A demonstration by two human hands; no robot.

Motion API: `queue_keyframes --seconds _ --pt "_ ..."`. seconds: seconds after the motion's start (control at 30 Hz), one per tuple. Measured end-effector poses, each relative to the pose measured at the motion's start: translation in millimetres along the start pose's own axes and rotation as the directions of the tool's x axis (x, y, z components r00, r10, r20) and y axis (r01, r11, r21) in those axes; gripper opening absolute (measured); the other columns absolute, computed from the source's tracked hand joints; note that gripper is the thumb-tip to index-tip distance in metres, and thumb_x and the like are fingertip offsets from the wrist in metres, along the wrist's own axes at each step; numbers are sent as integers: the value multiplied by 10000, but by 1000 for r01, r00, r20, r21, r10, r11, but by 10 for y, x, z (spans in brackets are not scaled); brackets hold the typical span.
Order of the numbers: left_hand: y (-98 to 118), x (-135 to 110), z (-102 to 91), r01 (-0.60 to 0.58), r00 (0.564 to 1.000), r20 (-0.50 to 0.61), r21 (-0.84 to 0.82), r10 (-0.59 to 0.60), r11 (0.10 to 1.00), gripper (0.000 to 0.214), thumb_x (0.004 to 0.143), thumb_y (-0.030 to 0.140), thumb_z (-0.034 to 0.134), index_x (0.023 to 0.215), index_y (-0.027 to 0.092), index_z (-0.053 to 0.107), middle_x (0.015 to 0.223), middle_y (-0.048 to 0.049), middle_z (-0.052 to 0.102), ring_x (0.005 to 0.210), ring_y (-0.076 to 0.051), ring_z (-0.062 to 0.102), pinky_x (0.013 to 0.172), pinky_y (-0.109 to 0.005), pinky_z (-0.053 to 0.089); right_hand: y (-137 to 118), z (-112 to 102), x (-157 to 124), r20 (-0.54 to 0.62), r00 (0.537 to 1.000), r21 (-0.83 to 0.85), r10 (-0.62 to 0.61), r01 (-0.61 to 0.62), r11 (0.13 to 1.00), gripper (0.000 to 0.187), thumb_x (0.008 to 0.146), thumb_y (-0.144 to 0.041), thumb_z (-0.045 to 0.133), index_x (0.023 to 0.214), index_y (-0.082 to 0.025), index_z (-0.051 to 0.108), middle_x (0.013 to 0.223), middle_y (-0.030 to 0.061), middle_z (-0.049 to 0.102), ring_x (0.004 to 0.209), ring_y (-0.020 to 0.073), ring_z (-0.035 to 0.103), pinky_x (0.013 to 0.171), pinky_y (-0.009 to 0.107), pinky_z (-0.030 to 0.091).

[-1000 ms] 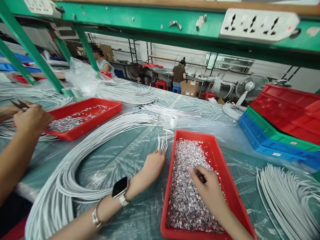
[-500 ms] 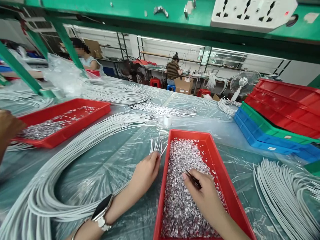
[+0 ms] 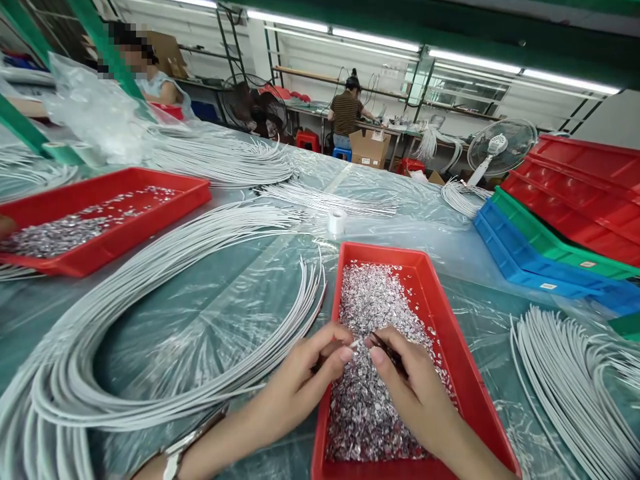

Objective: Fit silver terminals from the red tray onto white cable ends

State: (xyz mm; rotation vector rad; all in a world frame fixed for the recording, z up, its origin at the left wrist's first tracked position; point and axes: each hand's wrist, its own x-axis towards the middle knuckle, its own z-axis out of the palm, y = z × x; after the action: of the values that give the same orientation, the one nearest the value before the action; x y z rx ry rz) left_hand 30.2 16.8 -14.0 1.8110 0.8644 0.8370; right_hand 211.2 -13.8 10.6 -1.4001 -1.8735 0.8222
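Observation:
Over the red tray [image 3: 470,363], my left hand [image 3: 315,367] pinches the tip of a white cable [image 3: 355,345] between thumb and forefinger. My right hand [image 3: 413,383] is closed on dark tweezers [image 3: 387,350], whose tips point at the cable end. Both hands' fingertips are close together, and the small gap between them is hard to make out. Many small shiny silver metal pieces [image 3: 373,287] cover the tray floor beneath. The large curved bundle of white cables [image 3: 145,267] lies to the left, with several loose ends beside the tray.
A second red tray [image 3: 120,253] with silver pieces stands at left, another person's hand [image 3: 6,227] at its edge. A white tape roll [image 3: 337,222] sits behind my tray. Stacked bins [image 3: 575,200] and another cable bundle [image 3: 570,373] are at right. Two people sit farther back.
My left hand has moved right from the cable ends to above the tray, now pinching one cable tip. The tweezers in my right hand have met it there. The view has tilted down.

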Motion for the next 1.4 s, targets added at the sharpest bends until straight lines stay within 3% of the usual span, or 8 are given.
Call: queue_keyframes --seconds 0.3,0.47,0.8,1.0,1.2,1.4 --pt "23 -71 14 -54 995 71 -162 66 985 236 1000 271 339 852 179 499 653 45 467 595 -90 447 597 -202 353 3 -5 -55 38 988 -88 -147 150 985 180 926 -295 433 1029 -194 539 777 23 652 660 172 620 600 290 431" --pt "53 -58 9 21 990 138 -236 12 971 308 1004 268 310 762 170 474 610 48 454 558 -85 418 572 -207 335 11 10 -62 61 984 -125 -165 171 977 162 925 -294 438 1000 -199 546 794 31 668 641 169 617 584 293 432" --pt "114 -35 -43 209 961 258 -425 -104 881 353 990 368 334 726 170 462 563 61 367 505 -94 304 495 -227 262 11 -10 -53 94 988 -107 -125 135 985 175 932 -306 428 994 -199 552 830 34 677 680 177 622 613 309 435" --pt "108 -48 -32 252 951 282 -466 -128 848 357 975 413 364 732 171 464 562 61 355 501 -93 280 475 -228 231 3 -6 -41 109 987 -102 -117 128 987 174 926 -305 444 998 -199 562 837 36 675 691 181 620 618 310 435" --pt "91 -50 -53 246 950 288 -439 -123 864 348 979 393 352 739 170 470 587 57 331 519 -98 267 477 -235 219 -50 -36 -34 182 982 48 -50 42 998 186 949 -312 421 953 -245 595 768 7 659 736 174 632 620 283 452" --pt "82 -47 -54 188 956 280 -372 -84 909 316 983 333 340 735 176 455 589 59 324 518 -98 278 476 -220 246 -30 -62 -22 218 976 211 26 -73 975 214 936 -353 463 962 -282 663 703 -12 646 647 157 614 535 254 457"
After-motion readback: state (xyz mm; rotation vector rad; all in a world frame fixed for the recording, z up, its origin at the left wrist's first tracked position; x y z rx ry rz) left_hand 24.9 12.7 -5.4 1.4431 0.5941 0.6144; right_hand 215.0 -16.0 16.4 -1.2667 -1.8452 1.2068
